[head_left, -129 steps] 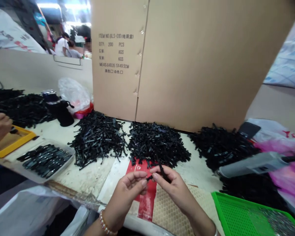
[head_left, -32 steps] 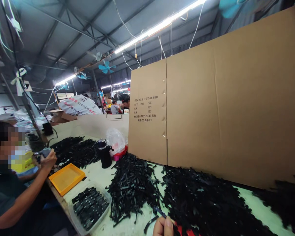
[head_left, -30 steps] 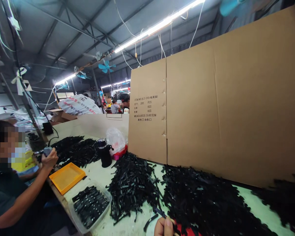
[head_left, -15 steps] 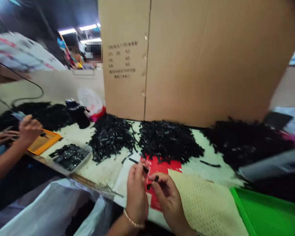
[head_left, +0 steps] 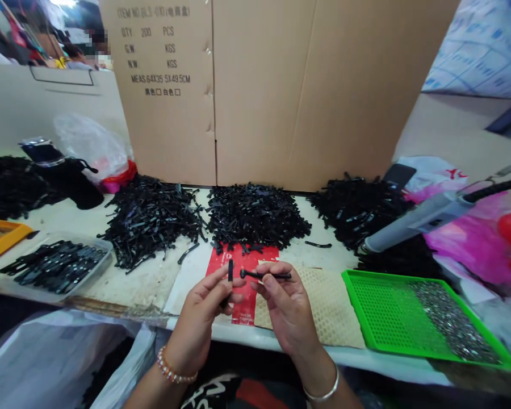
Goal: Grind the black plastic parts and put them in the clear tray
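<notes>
My left hand (head_left: 208, 301), with a beaded bracelet at the wrist, is closed on a short black strip (head_left: 230, 271) that stands upright from its fingertips. Between the thumb and fingers of my right hand (head_left: 287, 301) a longer black piece (head_left: 259, 275) lies almost level, its rounded end pointing at the left hand. The two pieces are close but apart. Beneath the hands is a red sheet (head_left: 243, 304) on the pale table. Behind them rises a middle pile of black pieces (head_left: 255, 216), with another pile (head_left: 153, 218) to its left.
At the right a green tray (head_left: 383, 324) holds small shiny metal parts. A grey tool (head_left: 413, 224) leans over the right-hand black pile (head_left: 353, 204). A clear box (head_left: 106, 255) of black pieces sits at the left. A large cardboard box (head_left: 323, 102) stands behind.
The view has swung right, bringing the green tray fully in and leaving the other person's arm out. The piece in my right hand now lies level, and the strip in my left stands upright.
</notes>
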Demonstrator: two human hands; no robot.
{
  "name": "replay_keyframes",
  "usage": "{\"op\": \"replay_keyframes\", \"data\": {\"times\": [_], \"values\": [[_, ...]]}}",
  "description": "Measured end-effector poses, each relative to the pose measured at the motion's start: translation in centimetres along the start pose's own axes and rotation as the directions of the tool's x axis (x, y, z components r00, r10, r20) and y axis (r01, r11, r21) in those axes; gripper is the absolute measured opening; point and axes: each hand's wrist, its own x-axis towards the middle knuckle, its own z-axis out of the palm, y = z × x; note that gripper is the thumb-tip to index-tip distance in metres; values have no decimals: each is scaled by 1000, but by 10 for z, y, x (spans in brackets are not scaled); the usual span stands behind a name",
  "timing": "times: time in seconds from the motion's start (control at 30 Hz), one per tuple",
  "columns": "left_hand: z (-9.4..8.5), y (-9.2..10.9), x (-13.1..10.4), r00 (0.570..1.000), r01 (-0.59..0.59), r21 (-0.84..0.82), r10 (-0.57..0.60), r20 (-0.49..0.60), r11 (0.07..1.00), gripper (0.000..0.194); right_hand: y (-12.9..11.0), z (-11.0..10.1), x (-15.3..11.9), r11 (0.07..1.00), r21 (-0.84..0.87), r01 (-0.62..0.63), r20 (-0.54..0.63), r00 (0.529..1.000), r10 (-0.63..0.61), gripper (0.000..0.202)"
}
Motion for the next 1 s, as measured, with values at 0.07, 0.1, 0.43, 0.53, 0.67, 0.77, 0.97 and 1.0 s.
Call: {"op": "replay_keyframes", "data": {"times": [0.07, 0.1, 0.43, 0.53, 0.67, 0.77, 0.97, 1.0], "values": [[0, 3, -5, 998, 38, -30, -37, 47, 999, 43, 1, 3, 0, 999, 41, -10, -32, 999, 11, 16], [0, 4, -6, 997, 48, -44, -45, 68, 998, 40, 2, 4, 0, 998, 59, -28, -48, 998, 31, 17], [0, 2, -9, 997, 33, -71, -28, 65, 997, 33, 1, -7, -8, 854, -489, 175, 134, 983, -125, 21], [2, -1, -11, 995, 23, -52, -17, 94, 998, 31, -6, -9, -14, 605, -707, 366, 309, 929, -201, 31], [9, -4, -16, 991, 33, -32, -28, 132, 999, 25, -6, -10, -20, 381, -757, 531, 461, 847, -266, 38], [13, -6, -20, 990, 25, -22, -22, 141, 999, 22, -4, -12, -22, 358, -749, 558, 449, 824, -346, 35], [15, -10, -22, 993, 24, -15, -22, 116, 1000, 22, -7, -16, -23, 430, -713, 554, 433, 830, -351, 18], [15, -11, -22, 993, 25, -17, -23, 116, 1000, 22, -8, -16, -23, 424, -714, 557, 434, 827, -356, 18]]}}
